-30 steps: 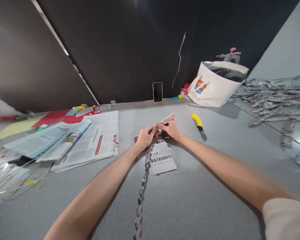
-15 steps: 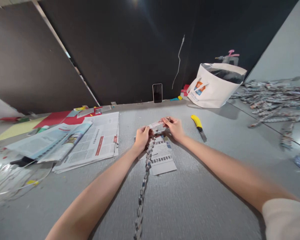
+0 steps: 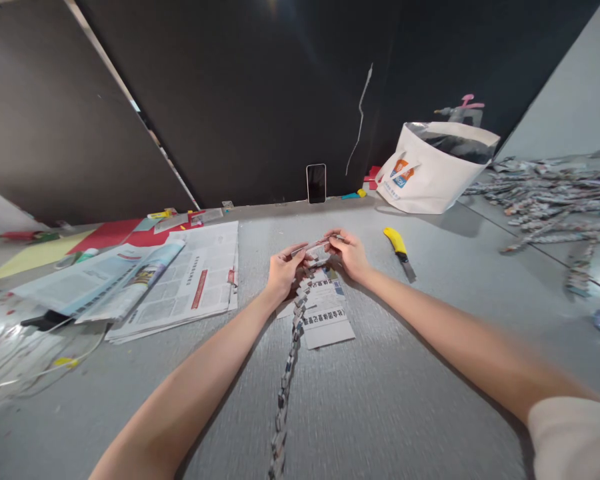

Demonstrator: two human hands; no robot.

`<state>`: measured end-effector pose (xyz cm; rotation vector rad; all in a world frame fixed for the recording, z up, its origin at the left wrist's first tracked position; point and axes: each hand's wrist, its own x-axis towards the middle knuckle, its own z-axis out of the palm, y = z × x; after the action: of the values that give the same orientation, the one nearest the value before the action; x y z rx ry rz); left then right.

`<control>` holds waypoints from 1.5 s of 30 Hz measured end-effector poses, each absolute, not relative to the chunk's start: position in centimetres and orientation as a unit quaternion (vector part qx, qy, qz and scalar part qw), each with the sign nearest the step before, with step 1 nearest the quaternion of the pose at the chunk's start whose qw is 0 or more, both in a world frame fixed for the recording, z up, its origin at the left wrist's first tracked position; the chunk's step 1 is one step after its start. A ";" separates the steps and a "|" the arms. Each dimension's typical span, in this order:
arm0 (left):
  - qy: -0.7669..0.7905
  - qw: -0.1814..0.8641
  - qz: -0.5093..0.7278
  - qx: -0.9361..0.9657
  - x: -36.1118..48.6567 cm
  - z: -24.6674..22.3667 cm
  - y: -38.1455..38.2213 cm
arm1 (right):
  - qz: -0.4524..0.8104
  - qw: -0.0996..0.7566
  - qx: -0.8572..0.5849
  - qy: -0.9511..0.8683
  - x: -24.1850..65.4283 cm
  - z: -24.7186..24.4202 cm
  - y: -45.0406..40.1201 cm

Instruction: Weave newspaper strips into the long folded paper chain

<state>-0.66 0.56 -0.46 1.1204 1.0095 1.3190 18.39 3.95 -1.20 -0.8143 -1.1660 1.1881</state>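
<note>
Between my two hands a narrow folded paper strip (image 3: 316, 245) is stretched. My left hand (image 3: 284, 270) pinches its left end, close to the top of a zigzag paper chain (image 3: 295, 337) that trails down the table toward me. My right hand (image 3: 349, 255) has its fingers closed on the strip's right end. Cut newspaper pieces (image 3: 329, 327) with printed characters lie beneath and just in front of the hands. To the right of my right hand rests a cutter with a yellow handle (image 3: 395, 240), its blade end toward me.
Stacked newspapers (image 3: 195, 273) and red sheets (image 3: 107, 237) lie at the left. A phone (image 3: 316, 184) leans on the dark panel. At the back right stand a white bag (image 3: 433, 173), a spray bottle (image 3: 461, 115) behind it, and a heap of twisted paper lengths (image 3: 555, 200).
The strip looks thinner, its broad face now turned less toward the camera. My left fingers have lifted and extended along it, while my right hand has shifted slightly. The view has moved a little.
</note>
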 end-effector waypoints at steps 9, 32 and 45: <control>0.415 0.551 0.550 0.471 -0.8 -0.3 0.3 | 0.504 0.612 -0.364 -0.489 18.3 -1.6 4.5; 0.428 0.512 0.502 0.550 -0.4 -0.5 0.3 | 0.527 0.599 -0.346 -0.494 17.3 -1.2 3.8; 0.430 0.479 0.445 0.622 -0.2 0.1 -0.2 | 0.485 0.579 -0.363 -0.546 16.4 0.0 1.3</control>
<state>-0.17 -0.19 0.08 1.5194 1.0492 1.0874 16.44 1.28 0.01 -0.8482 -1.2780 1.1338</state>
